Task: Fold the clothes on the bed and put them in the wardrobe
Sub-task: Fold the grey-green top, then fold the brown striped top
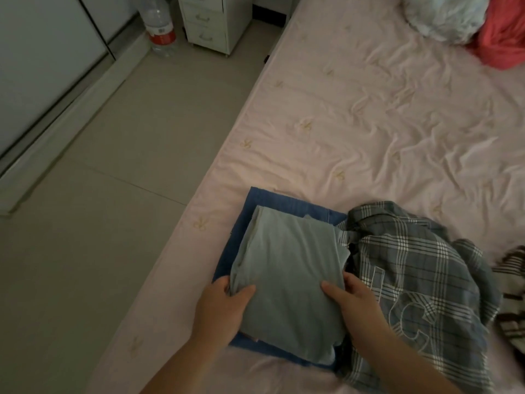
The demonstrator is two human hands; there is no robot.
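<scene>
A folded grey-green garment (287, 268) lies on top of folded blue jeans (284, 203) near the left edge of the pink bed (369, 115). My left hand (224, 305) grips the near left side of the grey-green garment, thumb on top and fingers underneath. My right hand (352, 297) holds its near right side the same way. An unfolded grey plaid shirt (412, 280) lies crumpled just right of the stack. The wardrobe (42, 66) with pale sliding doors stands at the far left across the floor.
A striped brown and white cloth (511, 294) lies at the right edge. A white bundle (446, 15) and a red cloth (502, 35) sit at the bed's far end. A large water bottle (159, 27) and a small white drawer unit (210, 21) stand on the tiled floor.
</scene>
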